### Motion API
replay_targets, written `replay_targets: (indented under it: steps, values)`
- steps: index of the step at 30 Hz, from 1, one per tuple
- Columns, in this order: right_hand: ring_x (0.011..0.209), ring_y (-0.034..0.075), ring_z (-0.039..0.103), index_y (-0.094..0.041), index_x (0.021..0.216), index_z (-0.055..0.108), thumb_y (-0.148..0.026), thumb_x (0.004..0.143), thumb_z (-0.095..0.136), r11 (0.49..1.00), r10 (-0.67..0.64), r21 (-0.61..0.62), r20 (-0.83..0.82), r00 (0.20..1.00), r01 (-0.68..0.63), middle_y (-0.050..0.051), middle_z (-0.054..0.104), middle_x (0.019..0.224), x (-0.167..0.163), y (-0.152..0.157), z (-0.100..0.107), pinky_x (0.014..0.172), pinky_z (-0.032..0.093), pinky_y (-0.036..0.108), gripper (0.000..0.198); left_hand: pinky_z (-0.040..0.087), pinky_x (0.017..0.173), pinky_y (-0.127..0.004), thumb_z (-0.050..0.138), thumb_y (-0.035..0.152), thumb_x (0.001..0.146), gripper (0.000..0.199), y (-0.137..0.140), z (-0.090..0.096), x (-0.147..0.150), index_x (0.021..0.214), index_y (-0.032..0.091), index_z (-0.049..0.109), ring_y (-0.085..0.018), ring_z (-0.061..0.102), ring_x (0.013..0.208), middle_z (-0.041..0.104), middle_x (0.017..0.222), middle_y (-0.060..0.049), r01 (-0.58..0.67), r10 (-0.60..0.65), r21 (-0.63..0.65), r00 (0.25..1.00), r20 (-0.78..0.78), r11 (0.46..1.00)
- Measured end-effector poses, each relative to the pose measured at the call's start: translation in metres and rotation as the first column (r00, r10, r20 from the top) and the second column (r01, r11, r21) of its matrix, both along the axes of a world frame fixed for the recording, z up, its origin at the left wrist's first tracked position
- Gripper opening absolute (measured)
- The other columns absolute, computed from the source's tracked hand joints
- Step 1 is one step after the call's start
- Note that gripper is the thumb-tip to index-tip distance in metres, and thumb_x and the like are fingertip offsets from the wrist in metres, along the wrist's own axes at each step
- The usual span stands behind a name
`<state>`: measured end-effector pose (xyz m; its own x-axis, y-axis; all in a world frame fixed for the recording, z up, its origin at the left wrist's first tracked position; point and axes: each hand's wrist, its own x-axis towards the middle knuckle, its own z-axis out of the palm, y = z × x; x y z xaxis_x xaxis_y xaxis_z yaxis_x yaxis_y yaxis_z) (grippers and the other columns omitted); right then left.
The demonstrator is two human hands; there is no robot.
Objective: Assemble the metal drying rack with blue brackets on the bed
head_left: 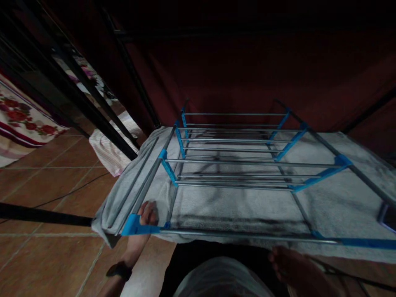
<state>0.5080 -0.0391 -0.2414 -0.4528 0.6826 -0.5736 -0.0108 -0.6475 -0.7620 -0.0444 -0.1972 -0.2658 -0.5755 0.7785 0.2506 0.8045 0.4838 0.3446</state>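
Note:
A drying rack (229, 163) of grey metal tubes with blue plastic joints stands on a grey cloth (222, 206) in front of me. My left hand (147, 214) is at its near left corner, fingers curled against the side tube beside the blue corner piece (132, 225). Part of that hand is hidden behind the corner. Below the front bar (247, 236), toward the right, my right hand (292, 264) is apart from the rack. It is dark and somewhat blurred, with its fingers loosely extended and nothing visible in them.
A dark phone-like object (388, 216) lies on the cloth at the right edge. Dark metal posts (83, 111) stand on the left, near a striped cloth (108, 150) and a floral cloth (18, 115). A dark red panel (232, 74) rises behind the rack.

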Motion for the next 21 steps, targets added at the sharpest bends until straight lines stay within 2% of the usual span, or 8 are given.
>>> replay_targets:
  steps: [2,4,5,7,9,11,15,21]
  values:
    - [0.094,0.026,0.068,-0.024,0.103,0.068,-0.050,0.089,0.058,0.990,0.063,0.127,-0.058,0.996,-0.055,0.011,0.071,0.105,-0.044,0.022,0.039,0.087,0.056,0.045,0.031,0.043,0.112,-0.054,0.048,0.049,0.090,0.047,0.017,0.005,-0.009,0.122,0.018,0.065,-0.035,0.057,0.128,0.063,0.135,-0.015,0.036,-0.053,0.153,0.993,0.107,0.988]
    - [0.094,0.021,0.066,-0.020,0.098,0.068,-0.045,0.096,0.051,0.885,0.163,0.447,-0.033,0.986,-0.131,0.009,0.070,0.099,-0.098,0.052,0.072,0.089,0.053,0.039,0.029,0.048,0.108,-0.053,0.053,0.055,0.086,0.053,0.042,0.016,-0.016,0.125,0.020,0.064,-0.034,0.061,0.123,0.064,0.134,-0.014,0.027,-0.084,0.213,0.960,0.265,0.977]
    - [0.091,0.020,0.065,-0.020,0.094,0.068,-0.040,0.096,0.051,0.764,0.198,0.618,0.046,0.979,-0.184,0.007,0.069,0.095,-0.125,0.068,0.085,0.088,0.052,0.036,0.025,0.049,0.106,-0.052,0.056,0.057,0.084,0.056,0.056,0.022,-0.018,0.128,0.022,0.062,-0.034,0.062,0.122,0.063,0.137,-0.012,0.028,-0.104,0.218,0.933,0.344,0.976]
    - [0.098,0.019,0.063,-0.021,0.099,0.067,-0.027,0.098,0.048,0.443,0.121,0.857,0.235,0.964,-0.264,0.006,0.068,0.100,-0.176,0.098,0.099,0.094,0.049,0.035,0.020,0.049,0.107,-0.050,0.060,0.060,0.082,0.062,0.084,0.036,-0.018,0.132,0.024,0.060,-0.033,0.062,0.123,0.061,0.141,-0.010,0.067,-0.161,0.212,0.872,0.462,0.975]
    - [0.109,0.018,0.060,-0.021,0.107,0.066,-0.015,0.097,0.044,0.147,0.041,0.906,0.395,0.918,-0.397,0.007,0.066,0.113,-0.217,0.124,0.100,0.101,0.046,0.035,0.024,0.047,0.110,-0.051,0.065,0.062,0.077,0.063,0.108,0.048,-0.015,0.127,0.025,0.062,-0.034,0.061,0.126,0.065,0.138,-0.009,0.094,-0.199,0.220,0.829,0.523,0.971]
    - [0.116,0.020,0.058,-0.020,0.114,0.063,-0.012,0.097,0.044,-0.026,-0.042,0.835,0.548,0.835,-0.550,0.008,0.063,0.125,-0.247,0.143,0.095,0.105,0.044,0.037,0.026,0.046,0.111,-0.051,0.070,0.064,0.071,0.062,0.125,0.056,-0.011,0.119,0.024,0.065,-0.035,0.061,0.126,0.069,0.130,-0.009,0.105,-0.227,0.236,0.779,0.584,0.966]
    - [0.113,0.022,0.061,-0.018,0.120,0.060,-0.018,0.100,0.045,-0.160,-0.091,0.612,0.772,0.629,-0.775,0.010,0.063,0.128,-0.281,0.154,0.085,0.104,0.045,0.039,0.025,0.045,0.112,-0.050,0.076,0.064,0.068,0.064,0.143,0.062,0.001,0.113,0.021,0.065,-0.034,0.061,0.126,0.071,0.126,-0.012,0.090,-0.298,0.328,0.684,0.666,0.940]
    - [0.105,0.023,0.067,-0.021,0.123,0.060,-0.029,0.104,0.041,-0.200,0.028,0.444,0.894,0.448,-0.873,0.010,0.065,0.123,-0.297,0.147,0.092,0.086,0.053,0.034,0.029,0.051,0.101,-0.050,0.081,0.063,0.063,0.068,0.149,0.067,0.006,0.112,0.018,0.066,-0.032,0.068,0.110,0.076,0.111,-0.013,0.042,-0.333,0.388,0.605,0.723,0.921]
